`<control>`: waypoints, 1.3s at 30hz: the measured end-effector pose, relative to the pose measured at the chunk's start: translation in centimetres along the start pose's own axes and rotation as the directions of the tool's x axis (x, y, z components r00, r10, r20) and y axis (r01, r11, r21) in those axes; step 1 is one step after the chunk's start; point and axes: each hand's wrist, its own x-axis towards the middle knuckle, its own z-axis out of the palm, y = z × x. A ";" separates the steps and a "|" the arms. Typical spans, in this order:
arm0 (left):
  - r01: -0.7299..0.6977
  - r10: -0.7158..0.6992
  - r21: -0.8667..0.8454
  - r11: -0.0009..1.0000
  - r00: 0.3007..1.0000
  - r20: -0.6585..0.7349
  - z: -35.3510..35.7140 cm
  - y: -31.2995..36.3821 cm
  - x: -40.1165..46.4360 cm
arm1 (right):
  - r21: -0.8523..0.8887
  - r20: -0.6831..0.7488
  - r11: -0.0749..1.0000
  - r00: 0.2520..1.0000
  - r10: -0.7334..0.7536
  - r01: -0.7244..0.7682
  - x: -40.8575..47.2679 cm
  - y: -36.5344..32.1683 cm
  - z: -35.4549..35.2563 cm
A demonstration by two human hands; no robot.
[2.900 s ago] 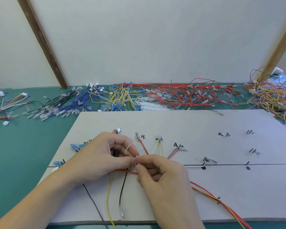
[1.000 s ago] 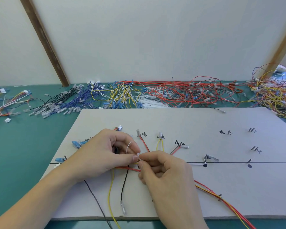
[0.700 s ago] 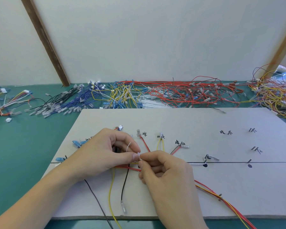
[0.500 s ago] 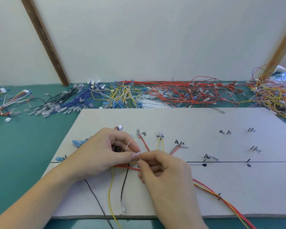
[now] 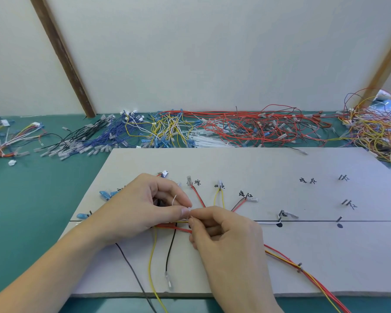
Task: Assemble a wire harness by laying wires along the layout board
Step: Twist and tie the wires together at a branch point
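While both hands meet over the grey rectangular layout board [image 5: 235,168], the left hand [image 5: 140,208] and right hand [image 5: 224,231] each pinch a thin white plastic tie [image 5: 173,199] at the bundle of red, yellow and black wires [image 5: 167,225] on the drawn black line. Grips closed tight, fingertips touching. Risk: a slip of the tie would let the wires spring off the pegs. Loose ends hang past the board's near edge; open board right, green desk [image 5: 32,199] left.
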 end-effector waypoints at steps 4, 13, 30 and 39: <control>0.002 -0.002 -0.017 1.000 1.000 0.006 0.0 -0.2 0.1 | -0.003 -0.021 1.000 1.000 -0.004 0.004 -0.1 0.1 0.0; -0.021 0.021 0.056 0.998 1.000 0.011 -0.1 -0.3 0.2 | 0.025 0.020 1.000 1.000 0.009 -0.009 -0.1 0.2 -0.1; -0.017 0.017 0.000 1.000 1.000 0.020 -0.1 -0.6 0.2 | 0.024 0.004 0.999 1.000 -0.022 0.022 -0.2 0.5 0.0; -0.013 0.014 -0.030 0.999 1.000 0.021 -0.1 -0.6 0.3 | 0.022 -0.016 0.999 1.000 -0.024 0.024 -0.2 0.6 0.0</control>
